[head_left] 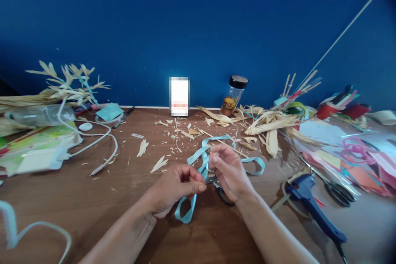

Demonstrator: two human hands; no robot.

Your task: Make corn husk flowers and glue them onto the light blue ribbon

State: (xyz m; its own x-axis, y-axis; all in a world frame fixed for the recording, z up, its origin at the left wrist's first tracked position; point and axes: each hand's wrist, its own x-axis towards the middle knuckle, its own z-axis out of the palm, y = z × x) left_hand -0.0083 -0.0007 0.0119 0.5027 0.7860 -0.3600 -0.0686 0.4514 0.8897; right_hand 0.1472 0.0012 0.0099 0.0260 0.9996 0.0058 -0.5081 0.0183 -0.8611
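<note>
A light blue ribbon (185, 215) runs in loops through both hands above the middle of the table. My left hand (182, 183) is closed, its thumb and forefinger pinching the ribbon. Just to the right and slightly higher, my right hand (228, 169) also pinches, with its fingertips at the ribbon's upper strands. One ribbon loop curls out to the right behind that hand. Scissors with black handles (225, 198) lie on the table beneath my hands, partly hidden. Scraps of dry corn husk (159, 164) are scattered beyond.
At right lie a blue glue gun (315, 204), more scissors (340, 193) and coloured paper. A husk pile (272, 126) and a tilted black-lidded jar (234, 95) stand at the back. A white cable (107, 148), a clear bottle (40, 114) and a husk flower stem (77, 76) occupy the left.
</note>
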